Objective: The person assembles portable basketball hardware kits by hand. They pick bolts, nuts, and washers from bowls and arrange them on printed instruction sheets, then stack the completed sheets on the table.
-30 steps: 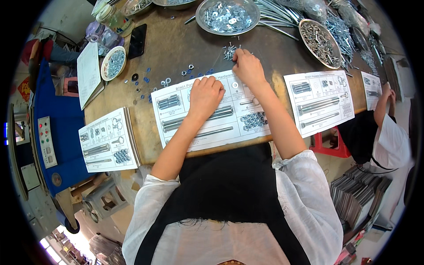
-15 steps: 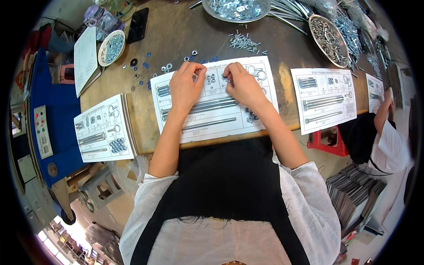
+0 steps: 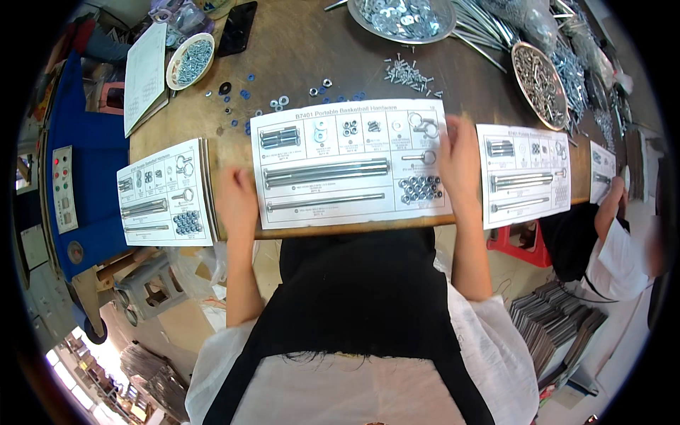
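Note:
A white hardware sheet [image 3: 326, 191] lies before me at the table's front edge. It shows long bolts, nuts, washers and ring pins in boxed sections; I cannot tell which are printed and which are loose parts. My left hand [image 3: 236, 202], smeared by motion, is beside the sheet's left edge. At the right edge is my right hand [image 3: 460, 159], also blurred, with its fingertips close to the sheet's upper right corner. Whether either hand grips the paper cannot be made out. Beyond the sheet's top edge lie scattered washers [image 3: 282, 100] and a pile of small screws [image 3: 409, 75].
A similar sheet [image 3: 524, 177] lies to the right, and a stack of sheets [image 3: 163, 195] to the left. Farther back are a bowl of screws [image 3: 193, 62], a phone [image 3: 238, 28], a washer bowl [image 3: 404, 37] and a screw bowl [image 3: 538, 117]. Another person [image 3: 623, 248] works at far right.
Both hands have parted from the sheet's upper middle: the left down to its left side, the right out to its right side. The sheet's face is now uncovered.

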Demonstrator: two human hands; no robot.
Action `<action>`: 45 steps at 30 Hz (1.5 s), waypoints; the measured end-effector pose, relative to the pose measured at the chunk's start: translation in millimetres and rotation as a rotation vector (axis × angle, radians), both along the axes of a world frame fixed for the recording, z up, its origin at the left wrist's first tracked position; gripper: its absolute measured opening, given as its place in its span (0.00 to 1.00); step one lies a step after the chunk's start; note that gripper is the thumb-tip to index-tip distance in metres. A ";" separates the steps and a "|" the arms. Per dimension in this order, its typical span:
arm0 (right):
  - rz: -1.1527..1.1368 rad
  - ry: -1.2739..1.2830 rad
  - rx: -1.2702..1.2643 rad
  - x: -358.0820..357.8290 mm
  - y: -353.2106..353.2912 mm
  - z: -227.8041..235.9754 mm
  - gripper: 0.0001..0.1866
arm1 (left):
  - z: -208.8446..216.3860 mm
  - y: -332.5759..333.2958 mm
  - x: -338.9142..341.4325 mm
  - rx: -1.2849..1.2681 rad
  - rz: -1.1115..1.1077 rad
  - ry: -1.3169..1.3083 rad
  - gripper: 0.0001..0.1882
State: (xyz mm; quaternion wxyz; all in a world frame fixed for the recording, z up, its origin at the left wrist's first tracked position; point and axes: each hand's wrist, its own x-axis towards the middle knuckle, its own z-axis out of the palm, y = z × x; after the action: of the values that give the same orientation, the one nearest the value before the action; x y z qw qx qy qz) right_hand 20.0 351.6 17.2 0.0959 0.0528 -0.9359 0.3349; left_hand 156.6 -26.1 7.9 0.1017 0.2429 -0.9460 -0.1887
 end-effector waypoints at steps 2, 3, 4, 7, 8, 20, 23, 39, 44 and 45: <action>0.009 -0.012 0.011 17.4 24.4 -14.3 0.20 | 0.8 -6.8 30.4 0.151 0.114 -0.127 0.11; 0.019 -0.110 -0.042 30.9 31.4 -14.7 0.21 | 3.2 -4.3 46.1 0.308 0.138 -0.093 0.12; 0.026 -0.210 -0.094 37.0 36.6 -14.6 0.21 | 3.4 -1.5 56.8 0.464 0.161 -0.056 0.13; -0.026 -0.328 -0.315 33.0 43.5 -25.0 0.19 | -12.8 -0.6 57.9 0.668 0.148 -0.011 0.15; -0.069 -0.311 -0.342 23.4 51.3 -40.4 0.17 | -15.7 -1.9 52.0 0.711 0.175 -0.003 0.15; -0.092 -0.683 -0.527 -19.4 76.2 -45.1 0.13 | -30.2 11.9 52.4 0.470 0.041 0.038 0.11; 0.010 -0.789 -0.672 -26.3 96.5 -51.4 0.13 | -34.4 28.2 48.8 0.504 0.163 0.116 0.11; 0.307 -0.794 -0.770 -21.9 -48.4 38.4 0.18 | 53.4 -81.4 118.4 0.600 0.275 0.327 0.15; 0.409 -0.944 -0.803 1.6 -167.8 20.5 0.15 | 50.8 -194.9 141.0 0.538 0.352 0.358 0.16; 0.410 -0.965 -0.813 11.6 -193.4 20.4 0.14 | 49.8 -218.3 144.8 0.518 0.388 0.344 0.16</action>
State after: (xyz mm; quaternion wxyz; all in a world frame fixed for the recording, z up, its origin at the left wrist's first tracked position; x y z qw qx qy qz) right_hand 31.6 158.2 37.6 -0.3871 0.0335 -0.6439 0.6591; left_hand 301.4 -244.4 57.7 0.2284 0.4004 -0.7722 -0.4372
